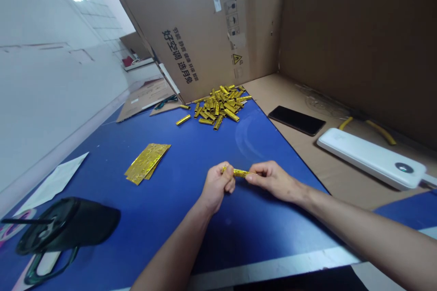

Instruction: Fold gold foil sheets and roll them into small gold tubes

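Between my two hands a small gold foil tube (241, 173) lies level above the blue tabletop. Its left end is wrapped in the closed fingers of my left hand (218, 185). At the other end, my right hand (271, 179) pinches it with thumb and fingers. To the left lies a short stack of flat gold foil sheets (148, 162). Farther back, a heap of similar gold foil tubes (220, 104) rests against a cardboard box, and one loose gold tube (183, 120) sits just left of the heap.
A large cardboard box (211, 32) stands behind the blue table (164, 218). On the cardboard at right are a black phone (296, 120) and a white power bank (370, 157). A dark mug (82, 220) and a white paper (54, 184) occupy the left side.
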`<move>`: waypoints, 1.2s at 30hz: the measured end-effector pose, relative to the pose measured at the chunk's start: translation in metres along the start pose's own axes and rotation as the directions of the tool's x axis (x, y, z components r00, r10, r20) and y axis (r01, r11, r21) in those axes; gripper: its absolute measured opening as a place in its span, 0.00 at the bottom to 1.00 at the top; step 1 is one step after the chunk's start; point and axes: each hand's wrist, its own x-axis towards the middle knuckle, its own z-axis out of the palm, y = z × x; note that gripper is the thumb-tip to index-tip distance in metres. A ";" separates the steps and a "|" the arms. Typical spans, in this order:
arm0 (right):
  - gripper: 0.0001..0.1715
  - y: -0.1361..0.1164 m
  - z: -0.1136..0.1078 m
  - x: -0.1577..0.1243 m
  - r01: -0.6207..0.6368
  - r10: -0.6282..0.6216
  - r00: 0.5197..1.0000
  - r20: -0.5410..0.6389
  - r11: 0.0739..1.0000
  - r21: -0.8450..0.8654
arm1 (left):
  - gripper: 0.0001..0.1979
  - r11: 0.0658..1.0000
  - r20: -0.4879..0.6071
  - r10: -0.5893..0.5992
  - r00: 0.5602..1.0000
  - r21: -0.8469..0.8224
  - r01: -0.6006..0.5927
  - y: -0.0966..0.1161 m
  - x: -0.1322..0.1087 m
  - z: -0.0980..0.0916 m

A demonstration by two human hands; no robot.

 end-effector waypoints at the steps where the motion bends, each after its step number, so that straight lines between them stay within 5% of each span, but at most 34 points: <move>1: 0.18 0.001 0.002 -0.001 0.042 -0.043 0.999 -0.008 0.995 -0.087 | 0.20 0.999 0.003 -0.029 1.000 -0.043 0.029 0.000 0.000 0.002; 6: 0.21 0.000 0.005 -0.004 0.093 -0.087 0.996 0.033 0.949 -0.303 | 0.20 0.992 0.011 -0.068 0.998 0.109 0.066 -0.003 -0.002 0.006; 11: 0.21 -0.008 0.005 -0.004 0.047 -0.012 0.989 0.148 0.970 -0.237 | 0.21 0.976 0.067 -0.075 0.995 0.210 0.059 -0.009 -0.004 0.006; 20: 0.20 -0.012 0.002 -0.006 0.014 0.018 0.990 0.137 0.974 -0.225 | 0.24 0.932 0.054 -0.057 0.997 0.361 0.034 0.000 -0.001 -0.003; 24: 0.23 -0.011 -0.002 -0.005 -0.046 0.075 0.986 0.152 0.981 -0.187 | 0.23 0.942 -0.030 0.023 0.999 0.334 -0.011 0.003 -0.001 -0.007; 28: 0.24 -0.008 -0.004 -0.005 0.052 -0.020 0.992 0.126 0.966 -0.254 | 0.23 0.951 -0.077 0.049 0.996 0.308 -0.024 0.004 -0.001 -0.009; 32: 0.22 -0.004 -0.002 -0.005 0.182 -0.219 0.976 0.005 0.794 -0.581 | 0.24 0.973 -0.135 0.003 0.991 0.230 0.028 0.005 0.002 -0.008; 36: 0.20 -0.004 -0.002 -0.007 0.219 -0.333 0.943 0.014 0.586 -0.780 | 0.23 0.973 -0.153 -0.109 0.982 0.185 0.137 0.007 0.004 -0.009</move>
